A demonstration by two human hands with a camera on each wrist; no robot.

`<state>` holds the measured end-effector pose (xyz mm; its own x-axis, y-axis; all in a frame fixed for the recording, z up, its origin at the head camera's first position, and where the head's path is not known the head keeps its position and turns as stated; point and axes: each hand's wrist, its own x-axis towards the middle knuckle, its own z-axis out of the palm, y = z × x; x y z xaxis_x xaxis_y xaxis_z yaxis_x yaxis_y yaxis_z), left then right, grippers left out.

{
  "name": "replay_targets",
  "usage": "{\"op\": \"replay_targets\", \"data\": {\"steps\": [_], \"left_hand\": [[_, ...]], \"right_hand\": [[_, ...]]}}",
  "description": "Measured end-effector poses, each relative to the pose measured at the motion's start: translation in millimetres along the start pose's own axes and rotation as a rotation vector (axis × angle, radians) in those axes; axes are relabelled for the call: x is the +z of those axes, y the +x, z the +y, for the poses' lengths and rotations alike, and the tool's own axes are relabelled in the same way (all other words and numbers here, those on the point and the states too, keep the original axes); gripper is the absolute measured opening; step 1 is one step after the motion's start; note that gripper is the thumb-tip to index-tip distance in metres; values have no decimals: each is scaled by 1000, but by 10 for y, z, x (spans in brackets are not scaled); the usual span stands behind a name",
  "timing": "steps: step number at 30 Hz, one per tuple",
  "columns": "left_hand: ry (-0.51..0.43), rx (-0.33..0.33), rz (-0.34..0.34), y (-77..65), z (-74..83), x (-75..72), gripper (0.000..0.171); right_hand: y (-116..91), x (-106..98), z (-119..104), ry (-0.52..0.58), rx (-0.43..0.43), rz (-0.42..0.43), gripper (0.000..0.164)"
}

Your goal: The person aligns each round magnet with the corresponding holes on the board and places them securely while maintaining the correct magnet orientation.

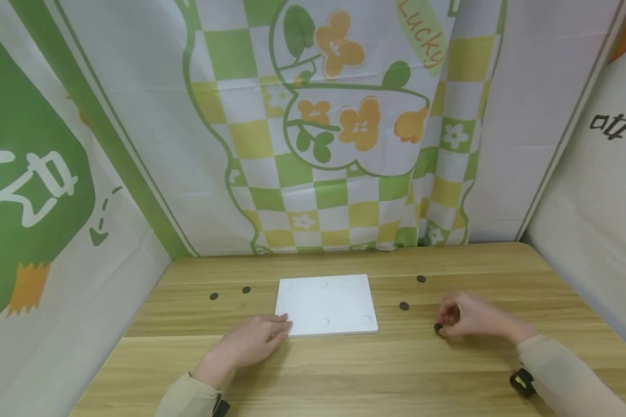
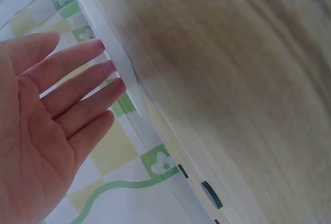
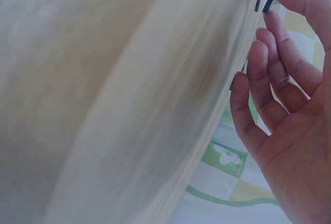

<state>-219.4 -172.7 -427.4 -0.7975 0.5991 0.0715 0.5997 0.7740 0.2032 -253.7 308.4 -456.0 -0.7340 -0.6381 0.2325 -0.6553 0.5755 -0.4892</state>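
A white rectangular board (image 1: 326, 304) with several shallow round marks lies flat on the table. My left hand (image 1: 255, 339) rests its fingertips on the board's near left corner, covering that part of it. In the left wrist view, the left fingers (image 2: 85, 74) are nearly straight at the board's edge (image 2: 116, 53). Off to the right of the board, my right hand (image 1: 469, 317) pinches a small dark disc (image 1: 438, 328) between thumb and index finger, low over the table. The right wrist view has this disc (image 3: 269, 1) on edge at the fingertips, the other fingers loosely bent.
Two dark discs, a nearer one (image 1: 404, 306) and a farther one (image 1: 421, 278), lie right of the board. Left of it lie two more, an outer disc (image 1: 214, 296) and an inner disc (image 1: 246, 289). A patterned curtain (image 1: 328, 202) hangs behind the wooden table (image 1: 344, 376).
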Motion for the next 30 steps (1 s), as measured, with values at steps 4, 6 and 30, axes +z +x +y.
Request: {"op": "replay_targets", "data": {"steps": [4,6,30], "left_hand": [[-2,-3,-2,2,2,0,31],[-3,-3,0,2,4,-1,31],[2,-2,1,3,1,-5,31]], "right_hand": [[19,-2,-21,-14,-3,5,15],[29,-8,-44,-10,2,3,14],[214,50,-126,4,40,12,13]]}}
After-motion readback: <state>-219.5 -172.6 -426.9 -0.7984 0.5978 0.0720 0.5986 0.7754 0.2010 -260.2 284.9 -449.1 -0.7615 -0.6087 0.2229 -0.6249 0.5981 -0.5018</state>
